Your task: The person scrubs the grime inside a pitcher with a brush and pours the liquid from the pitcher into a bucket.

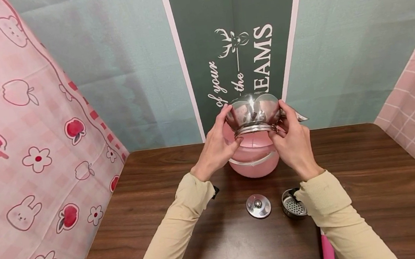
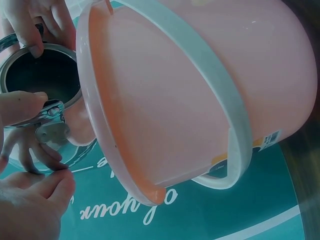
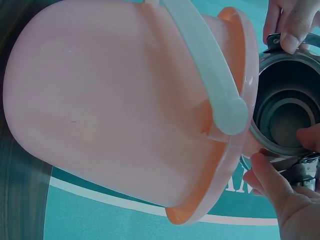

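Note:
A shiny metal teapot (image 1: 253, 111) is tipped mouth-down above a pink bucket (image 1: 255, 169), its spout pointing right. My left hand (image 1: 214, 148) grips the pot's left side, fingers on the body and thumb near the rim. On the opposite side, by the spout, my right hand (image 1: 295, 142) holds it the same way. Both wrist views show the dark open mouth of the teapot (image 3: 287, 112) beside the rim of the bucket (image 2: 102, 110). Whether liquid is running out, I cannot tell.
On the brown wooden table (image 1: 226, 248) lie a round metal lid (image 1: 258, 206) with a knob and a perforated metal strainer (image 1: 293, 204), partly behind the right sleeve. A bright pink object (image 1: 328, 251) shows by the right forearm. Printed cloths hang behind and at the sides.

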Motion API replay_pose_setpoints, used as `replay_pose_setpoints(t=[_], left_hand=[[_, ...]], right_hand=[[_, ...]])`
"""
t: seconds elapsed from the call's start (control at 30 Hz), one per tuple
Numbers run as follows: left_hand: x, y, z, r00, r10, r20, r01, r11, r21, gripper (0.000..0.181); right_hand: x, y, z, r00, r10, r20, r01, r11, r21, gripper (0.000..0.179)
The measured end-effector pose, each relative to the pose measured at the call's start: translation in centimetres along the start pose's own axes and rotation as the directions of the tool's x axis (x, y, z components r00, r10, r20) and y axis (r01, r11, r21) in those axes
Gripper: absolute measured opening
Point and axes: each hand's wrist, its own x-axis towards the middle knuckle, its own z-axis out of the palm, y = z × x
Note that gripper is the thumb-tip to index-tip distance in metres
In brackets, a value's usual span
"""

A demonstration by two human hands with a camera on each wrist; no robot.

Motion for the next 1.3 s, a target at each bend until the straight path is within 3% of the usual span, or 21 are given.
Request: replay_pose_setpoints(t=[1.3], left_hand=[[-0.14,0.04,-0.17,0.998,0.044,-0.045,-0.042,0.998,0.038,0.080]], right_hand=[[0.00,0.28,0.20,0.998,-0.055,-0.025,0.056,0.998,0.032,0.070]])
